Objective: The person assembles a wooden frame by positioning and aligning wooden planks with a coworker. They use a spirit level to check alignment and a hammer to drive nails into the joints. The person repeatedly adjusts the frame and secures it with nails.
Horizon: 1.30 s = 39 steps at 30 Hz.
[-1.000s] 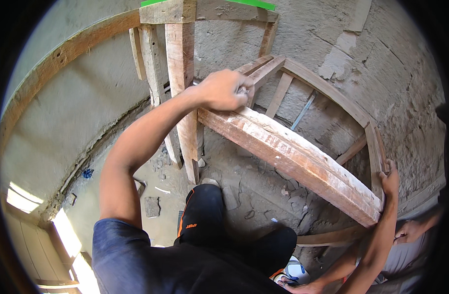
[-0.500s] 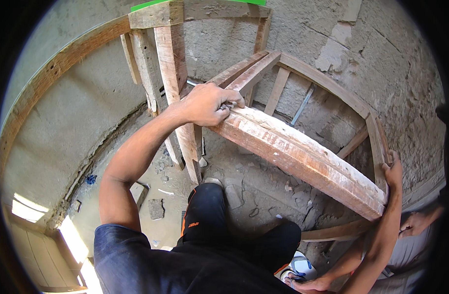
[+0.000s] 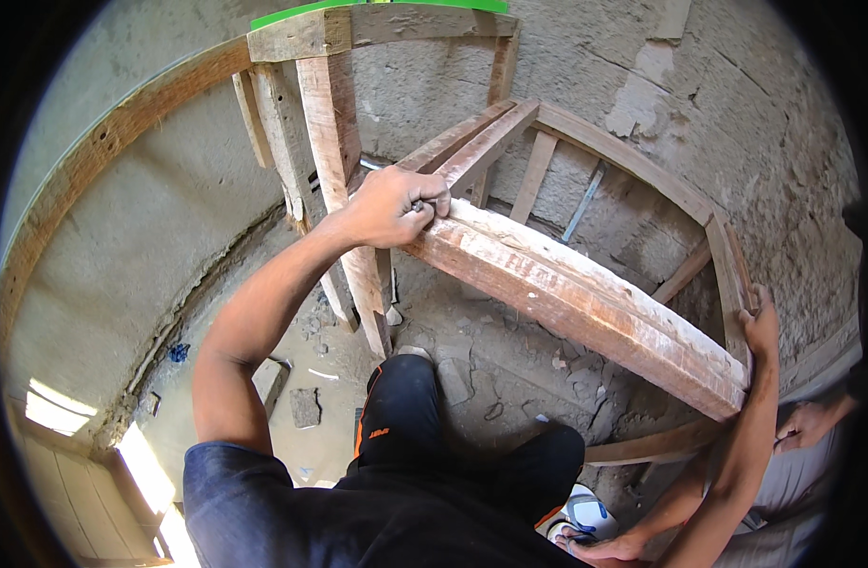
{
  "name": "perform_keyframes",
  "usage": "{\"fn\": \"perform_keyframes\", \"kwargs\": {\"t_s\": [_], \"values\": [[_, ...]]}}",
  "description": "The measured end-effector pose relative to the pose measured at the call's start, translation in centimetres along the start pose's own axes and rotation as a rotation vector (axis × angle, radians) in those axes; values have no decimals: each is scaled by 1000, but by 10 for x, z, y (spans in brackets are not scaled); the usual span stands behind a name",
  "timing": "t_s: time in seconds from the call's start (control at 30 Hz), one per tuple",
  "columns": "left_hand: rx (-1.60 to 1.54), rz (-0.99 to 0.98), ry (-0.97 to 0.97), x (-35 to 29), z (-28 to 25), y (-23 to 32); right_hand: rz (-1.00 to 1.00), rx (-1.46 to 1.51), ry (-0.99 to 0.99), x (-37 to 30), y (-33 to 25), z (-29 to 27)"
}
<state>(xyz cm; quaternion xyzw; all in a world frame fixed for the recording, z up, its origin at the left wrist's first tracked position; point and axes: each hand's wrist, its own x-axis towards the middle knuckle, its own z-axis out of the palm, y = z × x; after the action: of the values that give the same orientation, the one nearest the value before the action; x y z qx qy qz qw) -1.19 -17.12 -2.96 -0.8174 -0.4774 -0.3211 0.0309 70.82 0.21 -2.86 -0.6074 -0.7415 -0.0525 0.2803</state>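
Observation:
A frame of rough wooden beams (image 3: 585,308) slants across the middle and right of the head view, its front beam streaked with white dust. At its left corner my left hand (image 3: 396,205) is closed and rests against the wood. A small dark, shiny bit shows between its thumb and fingers, too small to name. On the far right my right hand (image 3: 760,329) wraps round the frame's side rail. Part of its grip is hidden behind the wood. Just left of my left hand, an upright wooden post (image 3: 330,133) belongs to a taller wooden structure.
A curved-looking rail (image 3: 121,128) runs along the left wall. Broken stone pieces (image 3: 306,407) and rubble lie on the dusty floor. At the right edge, another person's hand (image 3: 803,426) shows; a sandalled foot (image 3: 618,549) is below. A green strip (image 3: 386,9) tops the structure.
My left hand has shifted slightly left and its fingers are drawn in more tightly at the frame's corner. My right hand and the frame stay nearly where they were.

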Motion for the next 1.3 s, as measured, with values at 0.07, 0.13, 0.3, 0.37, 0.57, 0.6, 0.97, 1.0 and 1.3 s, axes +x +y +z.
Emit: {"fn": "perform_keyframes", "kwargs": {"t_s": [0.07, 0.13, 0.3, 0.37, 0.57, 0.6, 0.97, 1.0, 1.3], "values": [[-24, -40, 56, 0, 2, 3, 18, 29, -18, 0, 0, 0], [129, -19, 14, 1, 3, 6, 9, 3, -25, -1, -3, -1], [156, -47, -55, 1, 2, 6, 39, -47, -23, -6, -21, -5], [153, -32, -1, -1, 4, 6, 101, 7, -61, -8, -26, -8], [120, -12, 40, -1, 8, 9, 74, -81, -19, -12, -27, -10], [100, -39, 56, -1, 8, 10, 59, -75, -14, -12, -26, -10], [118, -58, 9, -5, 7, 3, 63, -23, -25, -9, -25, -5], [72, 23, 65, -6, 6, 3, 15, -33, -32, -9, -25, -5], [44, 51, 108, -1, 12, 12, 121, -158, -47, -15, -34, -12]]}}
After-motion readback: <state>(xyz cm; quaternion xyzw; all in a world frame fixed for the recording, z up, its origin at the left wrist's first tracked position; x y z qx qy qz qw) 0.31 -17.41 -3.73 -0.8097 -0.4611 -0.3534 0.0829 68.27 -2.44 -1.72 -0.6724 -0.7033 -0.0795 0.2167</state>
